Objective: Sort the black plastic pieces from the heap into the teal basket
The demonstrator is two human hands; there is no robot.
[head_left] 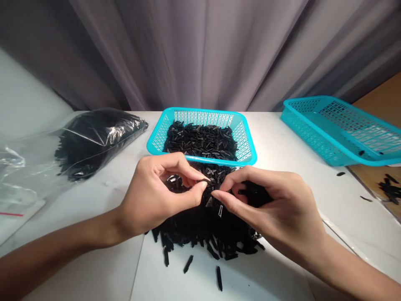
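Observation:
Between the thumb and index finger of my left hand (159, 192) is a small, slim black piece (208, 181), its end poking out towards the right. My right hand (275, 200) is closed in a pinch just right of that piece; whatever lies between its fingertips is too small to make out. Beneath both hands spreads a heap of similar narrow black pieces (200, 228), a few with pale glints. Right behind the hands, a turquoise basket (250, 146) holds many more such black pieces (200, 140).
A clear plastic bag (100, 138) full of black pieces lies at the left. At the right stands a second turquoise basket (332, 146) with a few dark bits. Loose pieces (390, 188) lie near the right edge. A grey curtain (200, 50) hangs behind the white table (266, 129).

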